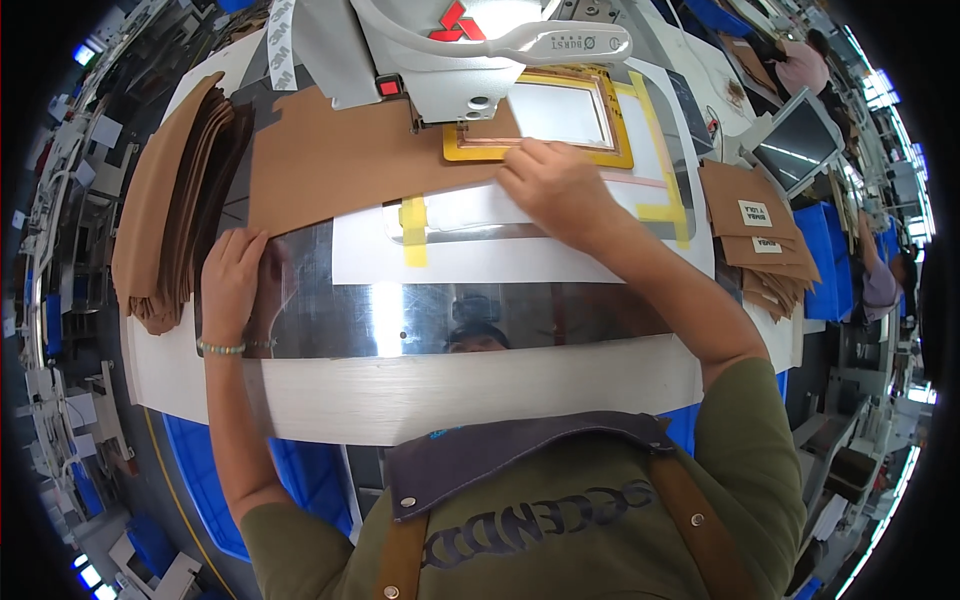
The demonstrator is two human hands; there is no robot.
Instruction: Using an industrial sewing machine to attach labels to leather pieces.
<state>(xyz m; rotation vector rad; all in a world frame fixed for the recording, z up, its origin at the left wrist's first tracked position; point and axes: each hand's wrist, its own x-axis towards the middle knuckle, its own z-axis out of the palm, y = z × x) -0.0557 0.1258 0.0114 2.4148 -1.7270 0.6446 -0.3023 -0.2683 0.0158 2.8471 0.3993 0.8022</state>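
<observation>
A flat brown panel (350, 165), apparently cloth, lies slantwise across the work surface. Its right end passes under the white sewing machine head (450, 70) and reaches the yellow-edged rectangular frame (618, 150). My left hand (232, 278), a beaded bracelet at its wrist, pinches the panel's near left corner. By the frame's near edge, my right hand (560, 192) has its fingers curled together at the panel's right end; their tips are partly hidden. Beneath the panel is a white sheet (370, 262) with yellow tape (413, 230) on it.
A stack of folded brown pieces (165, 210) stands at the left. Brown pouches with white labels (765, 225) are piled at the right, near a blue bin (828, 262). A shiny metal plate (350, 320) covers the near work surface. Other people sit far right.
</observation>
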